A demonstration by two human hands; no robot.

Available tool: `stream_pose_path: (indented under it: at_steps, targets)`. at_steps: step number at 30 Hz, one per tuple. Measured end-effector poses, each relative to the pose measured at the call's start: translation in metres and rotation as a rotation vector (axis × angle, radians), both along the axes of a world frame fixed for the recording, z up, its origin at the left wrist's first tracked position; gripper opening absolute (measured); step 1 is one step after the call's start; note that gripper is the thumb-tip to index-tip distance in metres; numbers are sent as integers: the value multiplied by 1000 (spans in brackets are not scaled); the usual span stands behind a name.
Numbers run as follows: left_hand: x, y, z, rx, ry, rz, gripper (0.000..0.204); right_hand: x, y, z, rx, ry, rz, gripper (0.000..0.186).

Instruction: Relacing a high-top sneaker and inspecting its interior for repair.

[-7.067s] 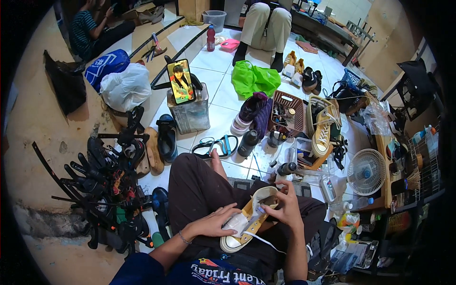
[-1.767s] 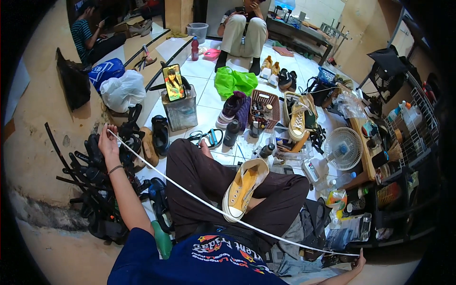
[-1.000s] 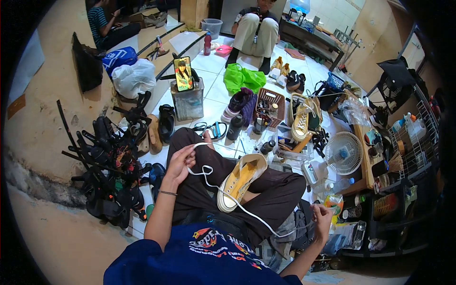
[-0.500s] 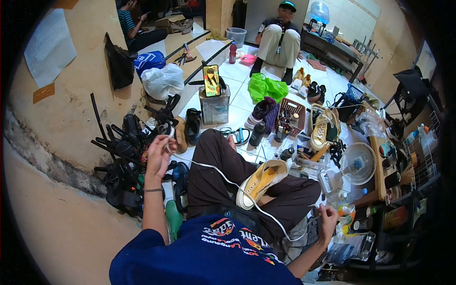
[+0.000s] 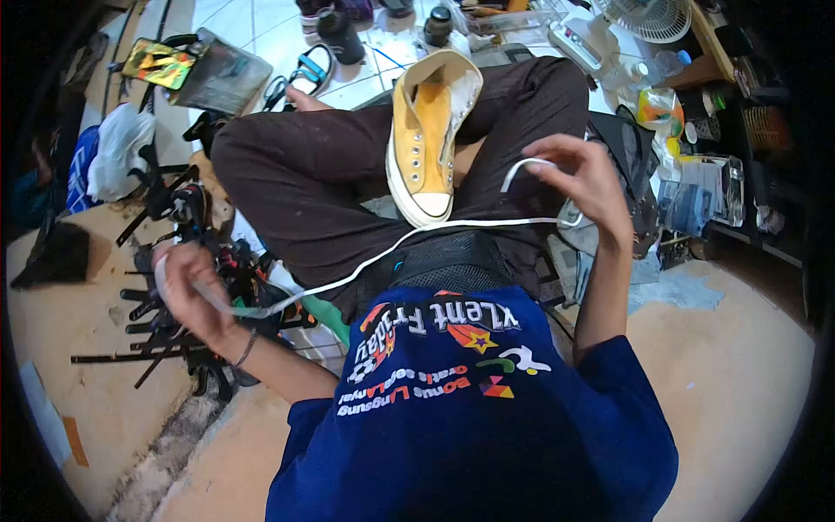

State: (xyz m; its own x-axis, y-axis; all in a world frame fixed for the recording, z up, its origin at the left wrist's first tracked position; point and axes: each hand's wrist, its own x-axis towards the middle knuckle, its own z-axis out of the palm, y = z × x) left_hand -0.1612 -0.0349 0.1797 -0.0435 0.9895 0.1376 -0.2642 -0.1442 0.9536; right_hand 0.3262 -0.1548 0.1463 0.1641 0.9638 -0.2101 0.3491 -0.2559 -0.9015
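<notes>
A yellow high-top canvas sneaker (image 5: 439, 130) with a white toe and bare eyelets rests in my lap, toe toward me. A long white shoelace (image 5: 365, 265) snakes below it between my hands. My right hand (image 5: 574, 178) pinches one end at the shoe's right, not touching the shoe. At the far left, my left hand (image 5: 191, 287), blurred by motion, has the lace looped in its curled fingers, over a heap of black gear (image 5: 174, 339).
A phone (image 5: 159, 63) on a metal tin (image 5: 217, 74), plastic bags (image 5: 117, 148), sandals (image 5: 309, 74), dark bottles (image 5: 339, 35), a white fan (image 5: 645, 16) and a black shelf (image 5: 757, 139) with supplies surround my crossed legs.
My view has tipped down to my lap. My right hand has risen beside the shoe with the lace end; my left hand has moved outward to the left, still trailing lace.
</notes>
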Motion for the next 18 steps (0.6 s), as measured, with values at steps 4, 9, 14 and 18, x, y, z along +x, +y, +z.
stream_pose_path:
  at_steps: [4,9,14,18]
  targets:
    - [101,7,-57,-418,-75,-232,17,-17,9,-27,-81,-164,48,16]
    - [178,29,-64,-420,374,-542,10,-40,21,-44,-67,-47,-9,20]
    - [240,72,-77,288,953,-931,24,-69,47,-66,-127,-144,-49,34]
    - [269,82,-96,313,1247,-959,33,-78,66,-91,-110,-318,-52,42]
